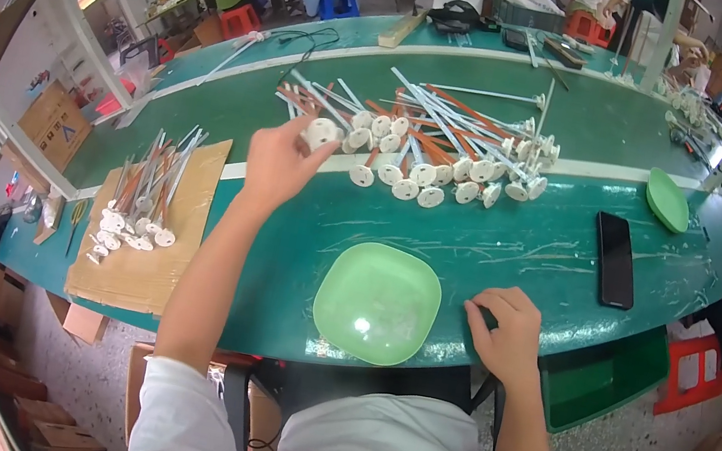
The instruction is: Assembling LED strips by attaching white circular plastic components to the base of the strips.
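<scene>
Pinching a white disc [322, 132] at upper centre-left, the left hand [279, 165] is nearly closed; the right hand [507, 330], loosely half-curled, seemingly empty, rests on the green surface [504, 236], lower centre-right.

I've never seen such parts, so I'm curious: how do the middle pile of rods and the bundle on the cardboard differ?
The middle pile looks larger than the bundle on the cardboard. The pile's rods point in varied directions; the bundle's run closer together. The pile lies directly on the green table, the bundle on cardboard. Both hold orange-brown and paler rods with white disc ends.
</scene>
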### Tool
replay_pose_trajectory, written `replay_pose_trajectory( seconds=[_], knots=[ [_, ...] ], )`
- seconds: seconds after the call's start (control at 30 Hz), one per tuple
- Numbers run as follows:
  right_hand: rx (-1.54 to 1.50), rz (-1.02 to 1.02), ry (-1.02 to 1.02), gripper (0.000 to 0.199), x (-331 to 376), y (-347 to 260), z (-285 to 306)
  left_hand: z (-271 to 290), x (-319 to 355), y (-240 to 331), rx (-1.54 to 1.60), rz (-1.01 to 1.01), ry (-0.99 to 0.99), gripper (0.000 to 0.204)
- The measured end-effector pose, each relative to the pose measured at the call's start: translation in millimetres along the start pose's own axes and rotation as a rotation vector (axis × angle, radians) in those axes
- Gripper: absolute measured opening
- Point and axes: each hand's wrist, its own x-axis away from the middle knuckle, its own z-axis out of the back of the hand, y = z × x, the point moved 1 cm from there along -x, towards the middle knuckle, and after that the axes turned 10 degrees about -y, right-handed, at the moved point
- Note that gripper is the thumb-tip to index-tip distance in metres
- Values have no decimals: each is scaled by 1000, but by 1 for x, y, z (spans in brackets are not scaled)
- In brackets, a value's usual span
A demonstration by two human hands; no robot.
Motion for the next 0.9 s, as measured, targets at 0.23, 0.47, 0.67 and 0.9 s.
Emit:
replay_pose_trajectory(
  seconds=[0.23,0.47,0.67,0.9],
  knots=[
    [-246,134,193,21,-2,-58,-15,13,160,71,933,149,186,42],
    [-613,264,43,24,2,-118,-46,-13,240,115,1282,18,126,58],
    [-576,444,148,27,3,-125,-46,-7,259,98,1295,-14,95,64],
    [-341,642,97,28,6,-129,-38,-2,251,122,1469,218,159,72]
  ],
)
